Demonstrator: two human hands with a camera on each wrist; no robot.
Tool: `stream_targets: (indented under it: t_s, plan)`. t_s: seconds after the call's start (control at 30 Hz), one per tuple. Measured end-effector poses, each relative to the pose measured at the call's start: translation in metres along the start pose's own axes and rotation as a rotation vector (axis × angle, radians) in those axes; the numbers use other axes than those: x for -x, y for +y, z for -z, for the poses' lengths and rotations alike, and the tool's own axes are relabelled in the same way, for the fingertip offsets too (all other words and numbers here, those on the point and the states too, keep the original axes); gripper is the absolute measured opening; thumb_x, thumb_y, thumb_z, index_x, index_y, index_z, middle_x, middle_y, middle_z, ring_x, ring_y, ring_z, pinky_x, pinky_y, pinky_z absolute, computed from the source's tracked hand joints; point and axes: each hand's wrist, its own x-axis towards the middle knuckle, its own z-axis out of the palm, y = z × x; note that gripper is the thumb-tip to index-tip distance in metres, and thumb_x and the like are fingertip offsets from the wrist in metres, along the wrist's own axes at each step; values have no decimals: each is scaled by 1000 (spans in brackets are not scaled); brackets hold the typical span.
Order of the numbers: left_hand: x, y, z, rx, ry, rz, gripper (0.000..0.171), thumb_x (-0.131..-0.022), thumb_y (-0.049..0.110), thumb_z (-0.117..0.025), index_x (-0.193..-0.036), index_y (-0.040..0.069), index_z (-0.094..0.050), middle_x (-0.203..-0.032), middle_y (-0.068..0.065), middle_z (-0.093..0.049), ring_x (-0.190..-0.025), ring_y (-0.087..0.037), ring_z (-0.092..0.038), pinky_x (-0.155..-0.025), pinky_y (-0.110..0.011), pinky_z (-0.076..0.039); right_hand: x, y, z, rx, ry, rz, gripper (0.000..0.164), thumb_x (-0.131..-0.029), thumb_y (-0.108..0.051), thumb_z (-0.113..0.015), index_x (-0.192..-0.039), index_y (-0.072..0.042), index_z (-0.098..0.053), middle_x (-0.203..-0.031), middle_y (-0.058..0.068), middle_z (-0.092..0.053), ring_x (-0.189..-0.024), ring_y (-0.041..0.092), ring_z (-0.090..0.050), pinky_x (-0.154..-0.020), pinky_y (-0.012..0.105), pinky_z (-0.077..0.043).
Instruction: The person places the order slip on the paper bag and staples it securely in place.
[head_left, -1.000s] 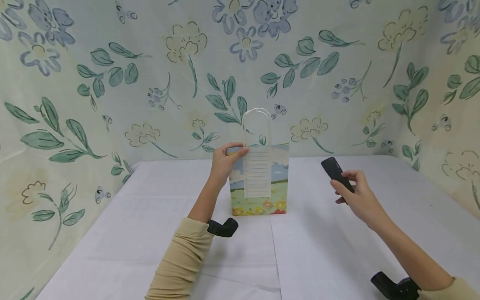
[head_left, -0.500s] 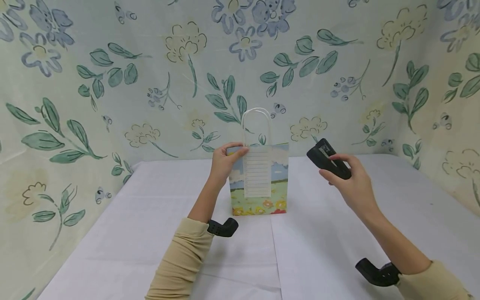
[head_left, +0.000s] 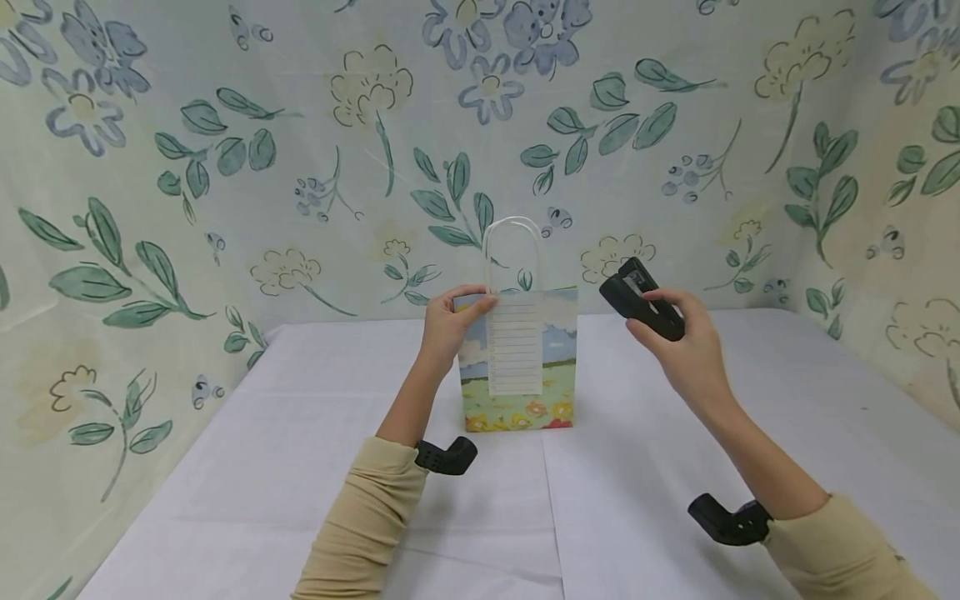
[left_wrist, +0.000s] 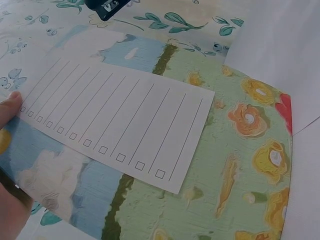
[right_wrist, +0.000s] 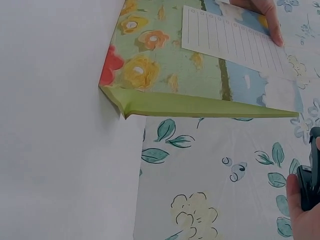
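A paper gift bag (head_left: 558,342) with a painted sky and flower meadow stands upright on the table, its white handles raised. Against its front hangs a lined checklist sheet (head_left: 515,350). My left hand (head_left: 453,321) pinches the sheet's top left corner together with the bag's upper edge, thumb in front. The fingers behind the bag are hidden. To the right of the bag, my right hand (head_left: 686,350) holds a black stapler (head_left: 641,298) in the air, its front end pointing up and left, apart from the bag. Only part of the stapler (right_wrist: 311,175) enters the right wrist view.
A white cloth (head_left: 337,400) covers the table, with a fold line running toward the front. Floral fabric (head_left: 300,192) hangs behind and along the sides. Black wrist cameras are strapped to both forearms, the left one (head_left: 447,456) standing in front of the bag.
My right hand has moved up and left with the stapler, closer to the bag, and turned so that its top and metal part show. The left hand, sheet and bag have stayed put.
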Motion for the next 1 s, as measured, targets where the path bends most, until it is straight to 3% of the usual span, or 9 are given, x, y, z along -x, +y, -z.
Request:
stream_targets:
  t_s: [0.2,0.5,0.63,1.0]
  plan:
    - [1,1,0,-1,3,-2,27,-79,21,-71,-101,6,-67,-79,7,-68,-73,-9,-64,-66,-24,-50,-4,-4,-4,10,-7,25,43,-88,-26,-59,-126,-9,-46,-132,13,-39,-112,31,-47,-73,7,-41]
    - [0,1,0,1,-2,-2,30,-79,20,-71,-103,4,-66,-82,5,-70,-73,-9,-65,-67,-25,-52,-9,-12,-9,9,53,145,40,-84,-20,-65,-121,-9,-55,-120,10,-48,-99,17,-47,-72,4,-40]
    - [0,1,0,3,-7,-8,35,-79,20,-70,-107,0,-64,-82,5,-70,-73,-8,-65,-67,-24,-51,-12,-15,-12,0,62,159,40,-84,-20,-65,-121,-8,-55,-120,11,-48,-101,20,-47,-73,4,-39]
    - [0,0,0,25,-7,-14,26,-79,19,-70,-101,5,-67,-78,8,-69,-72,-9,-65,-66,-24,-51,-18,-21,-20,-5,87,154,42,-83,-26,-66,-120,-9,-56,-124,11,-48,-107,24,-48,-76,5,-39]
